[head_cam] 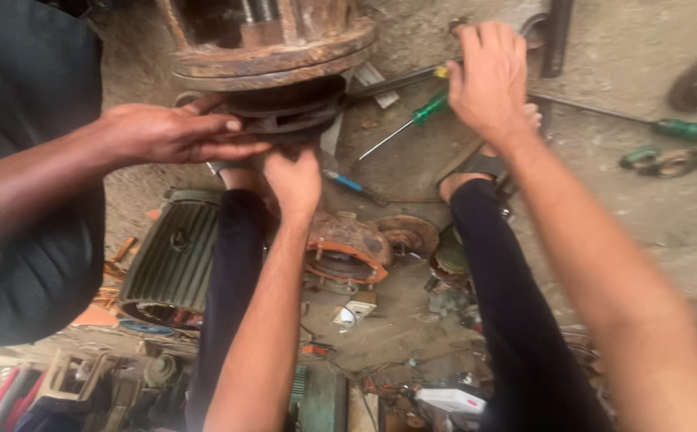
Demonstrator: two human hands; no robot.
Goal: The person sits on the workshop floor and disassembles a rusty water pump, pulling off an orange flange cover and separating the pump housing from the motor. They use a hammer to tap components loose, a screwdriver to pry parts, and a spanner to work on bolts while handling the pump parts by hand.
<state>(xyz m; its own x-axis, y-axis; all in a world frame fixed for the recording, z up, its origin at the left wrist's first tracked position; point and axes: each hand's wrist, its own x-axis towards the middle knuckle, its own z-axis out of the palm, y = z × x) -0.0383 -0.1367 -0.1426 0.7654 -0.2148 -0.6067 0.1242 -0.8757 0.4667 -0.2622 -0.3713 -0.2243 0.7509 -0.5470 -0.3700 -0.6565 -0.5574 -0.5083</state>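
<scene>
A big rusty round housing is at the top centre, with a dark ribbed disc under its flange. My left hand reaches up from below and grips the lower edge of that disc; its fingertips are hidden. Another person's hand holds the disc from the left. My right hand is raised to the right of the housing. Its fingers are curled around the end of a dark bar, which has a yellow bit at my thumb and points toward the housing.
A green-handled screwdriver and a second one lie on the dirt floor. A ribbed grey motor body, a rusty orange-rimmed casing and small parts lie below. My black-trousered legs and a sandalled foot flank them. The other person's dark shirt fills the left.
</scene>
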